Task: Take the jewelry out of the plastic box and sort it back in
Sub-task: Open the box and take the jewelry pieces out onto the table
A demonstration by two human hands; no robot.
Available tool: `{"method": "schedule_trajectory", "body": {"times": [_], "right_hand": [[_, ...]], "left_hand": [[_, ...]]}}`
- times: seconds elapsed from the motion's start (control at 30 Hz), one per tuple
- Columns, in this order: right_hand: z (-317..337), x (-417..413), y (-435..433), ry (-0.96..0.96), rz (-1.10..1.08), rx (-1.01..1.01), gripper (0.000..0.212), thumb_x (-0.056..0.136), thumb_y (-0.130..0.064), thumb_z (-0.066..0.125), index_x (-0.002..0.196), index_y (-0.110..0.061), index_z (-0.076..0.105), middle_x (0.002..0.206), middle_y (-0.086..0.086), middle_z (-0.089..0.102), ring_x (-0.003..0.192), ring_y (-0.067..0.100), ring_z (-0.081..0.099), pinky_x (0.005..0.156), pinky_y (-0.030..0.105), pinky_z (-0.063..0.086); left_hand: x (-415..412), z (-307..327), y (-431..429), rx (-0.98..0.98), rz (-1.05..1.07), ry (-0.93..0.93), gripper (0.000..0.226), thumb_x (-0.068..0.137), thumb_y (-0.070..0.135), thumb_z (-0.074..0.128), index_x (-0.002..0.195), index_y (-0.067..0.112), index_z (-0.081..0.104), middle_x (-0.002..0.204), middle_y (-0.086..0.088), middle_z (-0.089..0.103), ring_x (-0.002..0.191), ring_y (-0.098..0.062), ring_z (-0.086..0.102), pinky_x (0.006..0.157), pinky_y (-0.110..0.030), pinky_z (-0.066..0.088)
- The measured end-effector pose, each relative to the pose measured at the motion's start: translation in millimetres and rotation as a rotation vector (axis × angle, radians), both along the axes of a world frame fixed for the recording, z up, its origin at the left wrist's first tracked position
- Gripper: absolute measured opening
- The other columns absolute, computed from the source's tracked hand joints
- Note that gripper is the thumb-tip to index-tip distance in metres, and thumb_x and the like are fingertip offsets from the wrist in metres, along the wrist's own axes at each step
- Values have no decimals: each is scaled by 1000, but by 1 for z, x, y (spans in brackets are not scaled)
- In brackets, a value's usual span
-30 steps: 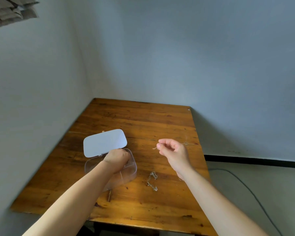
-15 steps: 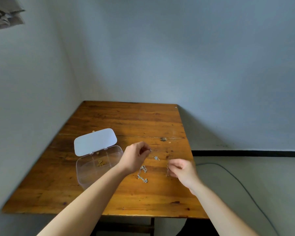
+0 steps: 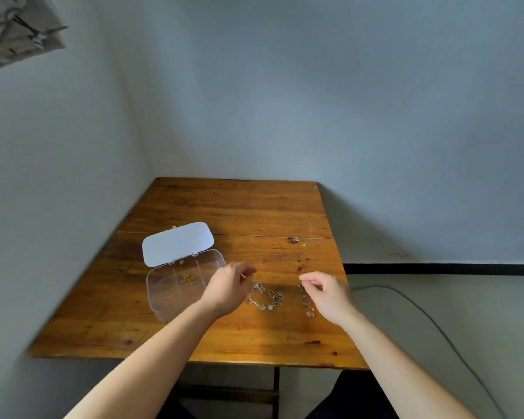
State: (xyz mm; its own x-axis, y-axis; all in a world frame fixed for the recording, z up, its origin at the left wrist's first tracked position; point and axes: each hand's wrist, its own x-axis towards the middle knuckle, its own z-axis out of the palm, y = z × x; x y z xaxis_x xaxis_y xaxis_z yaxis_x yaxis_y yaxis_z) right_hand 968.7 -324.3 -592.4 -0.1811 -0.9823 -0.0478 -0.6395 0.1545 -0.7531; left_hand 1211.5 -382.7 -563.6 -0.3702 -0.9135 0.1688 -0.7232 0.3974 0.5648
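Note:
The clear plastic box (image 3: 164,300) sits open at the table's left, its white lid (image 3: 177,243) tilted back. A small gold piece (image 3: 188,278) lies in one of its compartments. On the wood to its right lie a silver chain (image 3: 258,297), a pair of earrings (image 3: 276,297) and a longer dangling piece (image 3: 305,301). My left hand (image 3: 229,288) hovers between the box and the chain, fingertips pinched on what looks like a tiny gold bit. My right hand (image 3: 325,290) is pinched at the top end of the dangling piece.
The wooden table (image 3: 239,207) stands in a corner, with walls at its left and back. Another small jewelry piece (image 3: 293,240) lies farther back on the right. A grey cable (image 3: 421,309) runs over the floor to the right of the table.
My left hand left the box and came right, over the chain. The earrings and the dangling piece now lie on the table. My right hand dropped from mid-air to the dangling piece.

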Motion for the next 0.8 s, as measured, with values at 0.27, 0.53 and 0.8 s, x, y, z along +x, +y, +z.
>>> {"method": "schedule_trajectory", "body": {"times": [0.27,0.53,0.8], "right_hand": [[11,62,-32,-27,134,-25,26,102,-20,55,123,-28,68,121,-10,69,107,5,62,79,12,44],[31,153,-68,199,464,-72,32,103,-16,52,133,-23,62,136,0,58,119,17,57,90,27,50],[40,211,-106,602,789,-11,48,99,-4,50,144,-20,54,149,5,52,134,29,51,112,49,41]], "left_hand": [[90,-3,3,-203,315,-181,28,95,20,55,121,14,64,123,-8,64,110,-26,57,93,-41,49],[133,-40,7,129,402,-351,60,103,37,26,154,7,19,166,-8,11,152,-20,-5,122,-36,7],[131,-45,6,98,376,-374,44,101,30,34,134,6,51,154,-9,39,151,-24,-11,123,-41,13]]}}
